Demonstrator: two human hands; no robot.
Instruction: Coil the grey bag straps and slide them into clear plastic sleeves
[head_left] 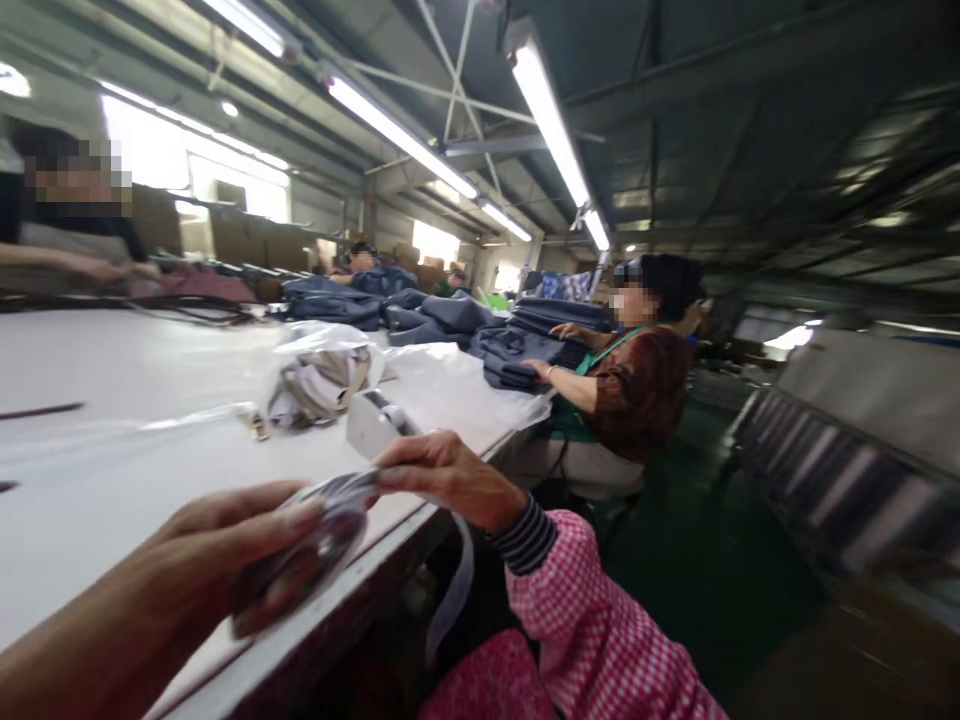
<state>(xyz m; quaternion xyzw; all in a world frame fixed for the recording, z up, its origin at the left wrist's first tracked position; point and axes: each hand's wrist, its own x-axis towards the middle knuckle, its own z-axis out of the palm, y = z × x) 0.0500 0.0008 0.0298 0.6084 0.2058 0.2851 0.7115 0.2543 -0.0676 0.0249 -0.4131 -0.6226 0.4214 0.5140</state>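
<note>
My left hand [187, 565] and my right hand [450, 475] both grip a clear plastic packet [307, 545] with something dark and rolled inside it, held over the near edge of a long white table [112, 450]. The left hand's thumb and fingers pinch the packet's lower end. At the packet's upper end the right hand's fingers are closed. My right sleeve is pink checked with a striped cuff.
A plastic bag of grey straps [319, 385] and a sheet of clear plastic [457, 390] lie further along the table. Stacks of dark blue garments [517, 345] stand beyond. A seated person [637, 385] works at them. Another person [71, 215] is at the far left. A green aisle runs on the right.
</note>
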